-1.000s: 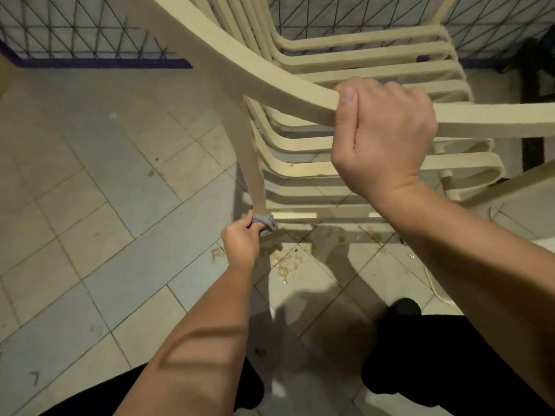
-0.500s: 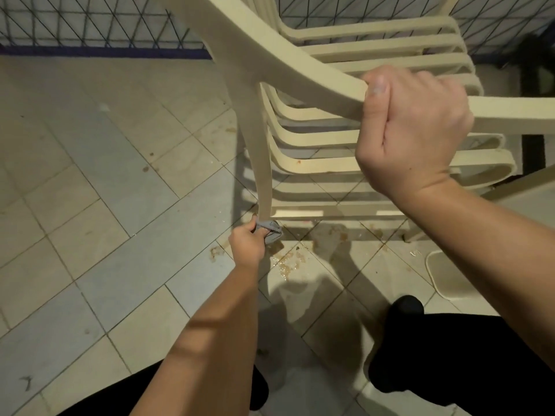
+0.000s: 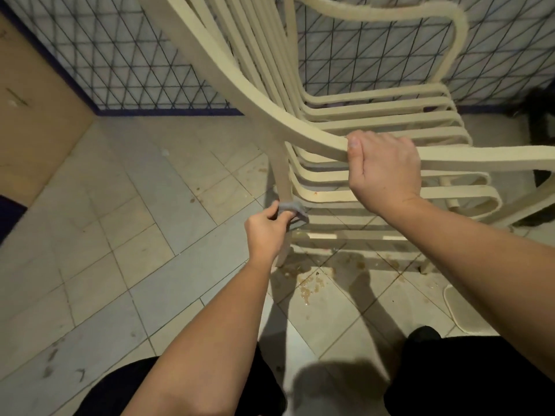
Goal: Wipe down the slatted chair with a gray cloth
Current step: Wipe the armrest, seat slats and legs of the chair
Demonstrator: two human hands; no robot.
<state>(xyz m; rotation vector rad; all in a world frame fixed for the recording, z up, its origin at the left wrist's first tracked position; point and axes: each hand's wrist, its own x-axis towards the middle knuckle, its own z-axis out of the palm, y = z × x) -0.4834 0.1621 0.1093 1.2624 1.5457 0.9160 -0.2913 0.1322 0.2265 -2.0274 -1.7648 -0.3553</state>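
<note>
Fingers [image 3: 271, 212] of my left hand [image 3: 264, 232] are pinched shut on the gray cloth [image 3: 292, 210], which wraps the near leg [image 3: 282, 178] of the slatted chair [image 3: 375, 115] partway up its length. The leg's long axis runs nearly upright, from the floor [image 3: 120, 235] up to where it joins the armrest [image 3: 300, 127], so I judge the coming stroke has to travel along that line, up or down, with the cloth kept folded round the leg rather than dragged sideways off it. The left hand is plainly the nearer one to that leg; the foot of the leg sits just below and behind my wrist, partly hidden by it.

Further out, my right hand [image 3: 386, 172] is closed round the armrest, thumb on the near side and the other fingers curled over the top, which I take to be steadying the chair (it looks tipped toward me, though I cannot be sure). Beyond it lie the seat slats, then the back slats rising toward the mesh fence [image 3: 150, 70]. Brownish spatter marks the tiles under the seat.
</note>
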